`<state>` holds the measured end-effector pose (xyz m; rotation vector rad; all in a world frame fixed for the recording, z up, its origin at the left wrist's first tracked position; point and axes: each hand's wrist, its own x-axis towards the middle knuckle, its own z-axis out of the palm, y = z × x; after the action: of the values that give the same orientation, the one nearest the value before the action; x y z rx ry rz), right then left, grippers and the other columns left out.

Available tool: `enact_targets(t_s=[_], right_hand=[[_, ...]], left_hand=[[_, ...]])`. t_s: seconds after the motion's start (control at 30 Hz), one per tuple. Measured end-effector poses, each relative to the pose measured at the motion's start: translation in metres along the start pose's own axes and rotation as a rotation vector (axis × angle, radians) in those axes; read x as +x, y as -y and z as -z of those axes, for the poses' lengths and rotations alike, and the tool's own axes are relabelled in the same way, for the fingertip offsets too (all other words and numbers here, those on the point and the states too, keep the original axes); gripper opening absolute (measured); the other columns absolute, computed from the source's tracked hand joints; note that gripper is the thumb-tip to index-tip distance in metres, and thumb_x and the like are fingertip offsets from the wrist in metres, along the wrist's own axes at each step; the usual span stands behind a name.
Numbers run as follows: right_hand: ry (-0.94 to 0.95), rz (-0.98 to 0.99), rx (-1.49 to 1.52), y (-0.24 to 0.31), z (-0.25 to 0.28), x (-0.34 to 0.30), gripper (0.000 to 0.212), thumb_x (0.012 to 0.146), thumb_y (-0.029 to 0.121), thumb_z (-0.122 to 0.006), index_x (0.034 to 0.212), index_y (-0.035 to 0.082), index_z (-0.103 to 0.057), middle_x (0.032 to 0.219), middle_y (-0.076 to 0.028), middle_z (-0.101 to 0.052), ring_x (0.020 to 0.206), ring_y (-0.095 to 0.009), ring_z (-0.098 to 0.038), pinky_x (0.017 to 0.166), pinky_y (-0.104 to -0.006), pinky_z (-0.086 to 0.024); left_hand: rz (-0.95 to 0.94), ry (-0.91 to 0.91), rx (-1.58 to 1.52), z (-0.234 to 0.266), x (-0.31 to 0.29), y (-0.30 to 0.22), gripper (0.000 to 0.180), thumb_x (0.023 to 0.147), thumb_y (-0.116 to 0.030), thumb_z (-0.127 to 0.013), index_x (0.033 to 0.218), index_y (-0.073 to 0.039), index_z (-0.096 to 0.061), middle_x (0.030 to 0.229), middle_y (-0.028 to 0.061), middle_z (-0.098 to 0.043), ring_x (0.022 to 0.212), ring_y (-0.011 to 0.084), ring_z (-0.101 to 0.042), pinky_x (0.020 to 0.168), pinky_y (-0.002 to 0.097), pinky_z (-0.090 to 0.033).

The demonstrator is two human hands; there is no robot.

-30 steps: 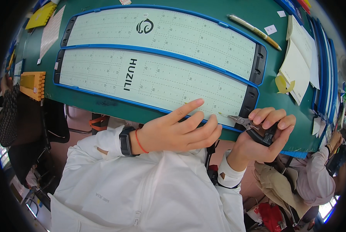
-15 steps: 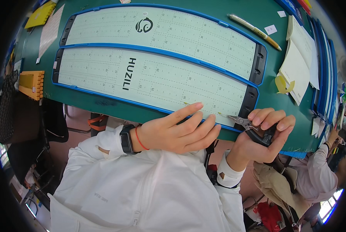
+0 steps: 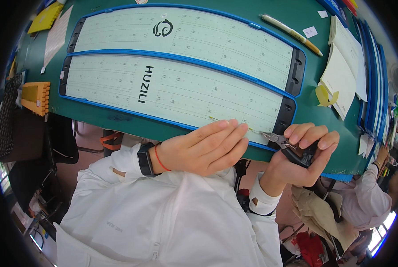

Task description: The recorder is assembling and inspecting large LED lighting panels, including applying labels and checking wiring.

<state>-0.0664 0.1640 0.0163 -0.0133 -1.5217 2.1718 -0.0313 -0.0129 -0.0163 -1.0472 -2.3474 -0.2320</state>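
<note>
My right hand is closed around small black-handled pliers. Their pointed metal jaws face my left hand, near the front edge of a long hinged case. The case lies unfolded, with blue rims and pale green, ruled inner faces. Over its near half, my left hand has its fingers drawn together; the thumb is hidden behind them. A thin yellow strand shows past the index finger, and a yellow bit also shows between the fingers and the jaws. Whether these are one piece I cannot tell.
A pen lies beyond the case's right end. An open notebook with a yellow tape ring and blue folders are at the right. At the left is an orange rack. Another person's sleeve shows at lower right.
The fingers of my left hand have come together from a looser spread. My right hand and the pliers have hardly moved. The view has shifted slightly.
</note>
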Motion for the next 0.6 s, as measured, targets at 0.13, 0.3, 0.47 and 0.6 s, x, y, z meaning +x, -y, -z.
enact_targets(t_s=[0.13,0.3,0.47,0.6], right_hand=[[-0.014,-0.012,-0.007,0.0001,-0.0006,-0.0002,0.025,0.100,0.027,-0.023,0.083,0.011,-0.032,0.060,-0.005,-0.037,0.046,-0.017,-0.041,0.047,-0.0303,-0.043],[-0.046,-0.012,0.022,0.0009,0.0010,-0.0009,0.024,0.099,0.027,-0.023,0.083,0.011,-0.032,0.059,-0.004,-0.037,0.045,-0.016,-0.040,0.047,-0.0299,-0.042],[-0.107,-0.029,0.070,0.0010,0.0019,-0.0001,0.023,0.099,0.026,-0.023,0.083,0.012,-0.033,0.059,-0.004,-0.037,0.045,-0.015,-0.039,0.046,-0.0297,-0.042],[-0.059,-0.025,0.028,0.0006,0.0011,0.0000,0.023,0.099,0.026,-0.024,0.083,0.011,-0.033,0.059,-0.004,-0.037,0.046,-0.016,-0.040,0.047,-0.0299,-0.042]], left_hand=[[0.007,0.011,0.009,-0.0008,-0.0011,-0.0002,0.021,0.093,-0.021,-0.044,0.106,-0.012,-0.059,0.113,0.0039,-0.065,0.108,0.0176,-0.059,0.102,0.0331,-0.039],[0.015,0.021,-0.002,0.0005,-0.0001,0.0003,0.022,0.093,-0.021,-0.044,0.106,-0.011,-0.059,0.113,0.0040,-0.065,0.107,0.0170,-0.060,0.102,0.0330,-0.039],[0.005,0.021,0.002,0.0008,0.0001,0.0010,0.021,0.093,-0.020,-0.046,0.106,-0.011,-0.059,0.112,0.0037,-0.065,0.107,0.0167,-0.060,0.101,0.0325,-0.040],[0.003,0.015,0.006,0.0001,0.0002,0.0003,0.021,0.093,-0.020,-0.046,0.106,-0.011,-0.059,0.112,0.0036,-0.065,0.107,0.0167,-0.060,0.101,0.0324,-0.040]])
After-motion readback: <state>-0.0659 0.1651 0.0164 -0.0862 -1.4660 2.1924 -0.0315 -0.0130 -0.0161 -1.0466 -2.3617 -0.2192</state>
